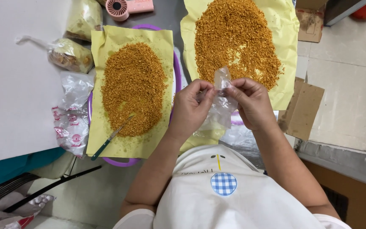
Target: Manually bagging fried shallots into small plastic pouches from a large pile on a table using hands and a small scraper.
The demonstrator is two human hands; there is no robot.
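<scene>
While both hands meet in the middle, the left hand (pixel 189 109) and right hand (pixel 250 101) pinch a small clear plastic bag (pixel 222 106) between fingers pressed together at its top. Its lower part hangs near the chest, partly hiding the yellow paper (pixel 284 25) of orange-brown crumbs (pixel 236 40). Whether the bag holds anything is hard to make out.

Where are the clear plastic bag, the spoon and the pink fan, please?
clear plastic bag (pixel 222 106), head view, crinkled middle between the hands.
spoon (pixel 109 140), head view, its handle.
pink fan (pixel 117 7), head view, round grille.
</scene>
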